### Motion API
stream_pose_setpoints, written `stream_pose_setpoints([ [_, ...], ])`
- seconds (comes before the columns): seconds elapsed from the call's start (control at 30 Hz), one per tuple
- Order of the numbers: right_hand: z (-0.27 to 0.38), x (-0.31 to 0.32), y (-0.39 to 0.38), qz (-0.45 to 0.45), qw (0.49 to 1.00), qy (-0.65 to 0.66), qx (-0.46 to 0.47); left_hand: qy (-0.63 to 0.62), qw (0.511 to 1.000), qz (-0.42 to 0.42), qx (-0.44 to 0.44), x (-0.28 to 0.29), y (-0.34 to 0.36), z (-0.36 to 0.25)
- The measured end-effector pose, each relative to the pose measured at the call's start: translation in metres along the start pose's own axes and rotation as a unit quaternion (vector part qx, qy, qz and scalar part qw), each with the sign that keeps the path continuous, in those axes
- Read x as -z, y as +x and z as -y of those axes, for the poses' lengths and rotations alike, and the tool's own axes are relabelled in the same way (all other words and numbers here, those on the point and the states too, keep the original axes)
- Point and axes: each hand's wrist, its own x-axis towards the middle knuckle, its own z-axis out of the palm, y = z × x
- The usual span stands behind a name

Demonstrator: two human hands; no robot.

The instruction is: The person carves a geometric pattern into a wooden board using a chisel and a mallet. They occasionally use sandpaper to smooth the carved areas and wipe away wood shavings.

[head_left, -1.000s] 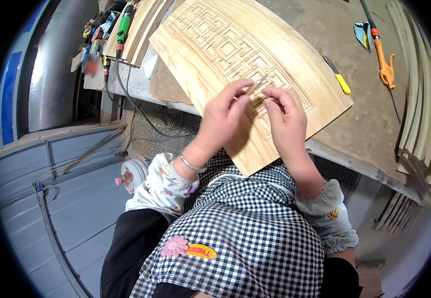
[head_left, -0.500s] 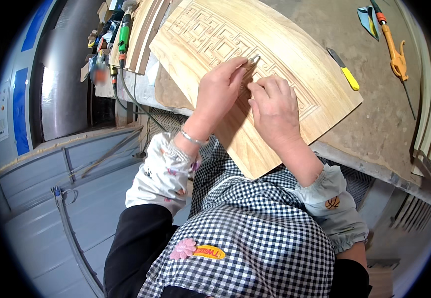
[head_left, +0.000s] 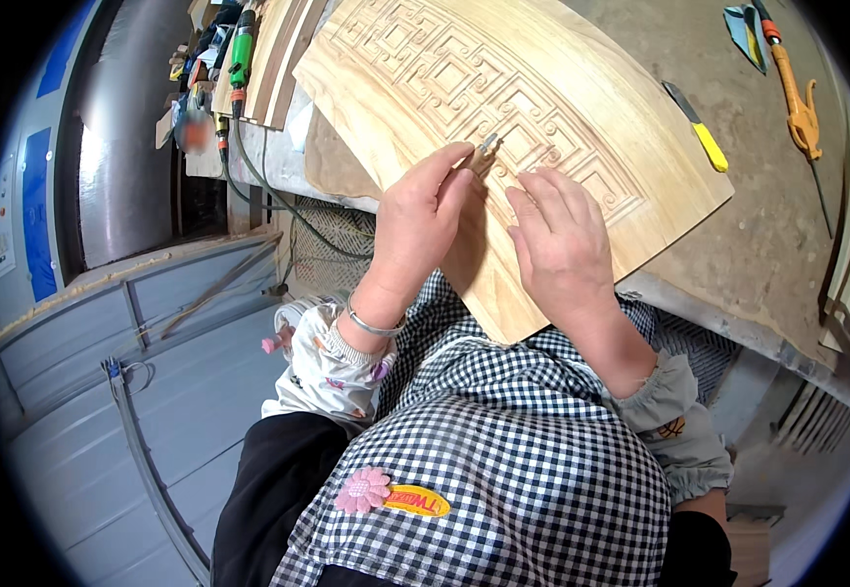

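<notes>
A pale wooden panel (head_left: 601,88) with a carved band of squared, scrolling lines lies slantwise across the bench, its near corner at my apron. Over the carving's near edge, my left hand (head_left: 420,210) pinches a small tool with a silvery tip (head_left: 488,147). Its brownish body is mostly hidden by my fingers, so its exact kind is unclear. My right hand (head_left: 567,245) is just to the right, palm down at the panel, fingers loosely bent and a little apart, with nothing visible in them. A yellow-handled knife (head_left: 709,145) lies near the panel's right edge.
On the bench (head_left: 748,264) at right lies an orange-handled tool (head_left: 799,112) with a thin rod, beside a blue packet (head_left: 744,37). Wooden strips (head_left: 273,68) and a green power tool (head_left: 240,54) with a hanging cable (head_left: 258,181) are at far left.
My left hand has drawn the small tool slightly nearer and left. My right hand has shifted right and nearer, away from the left, its fingers loosening. The view has tilted slightly.
</notes>
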Motion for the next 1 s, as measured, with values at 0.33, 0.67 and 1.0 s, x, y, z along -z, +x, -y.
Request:
stream_pose_setpoints([
  [0.33, 0.002, -0.001, 0.000, -0.006, 1.000, -0.008, -0.001, -0.007, 0.997, 0.000, -0.074, -0.016, 0.010, 0.007],
  [0.67, -0.008, 0.018, -0.023, -0.009, 0.998, 0.037, 0.042, -0.172, 0.983, 0.010, 0.063, -0.007, -0.010, 0.012],
  [1.0, -0.009, 0.017, -0.041, -0.074, 0.994, -0.035, 0.076, -0.179, 0.981, 0.049, 0.056, 0.000, -0.063, 0.026],
])
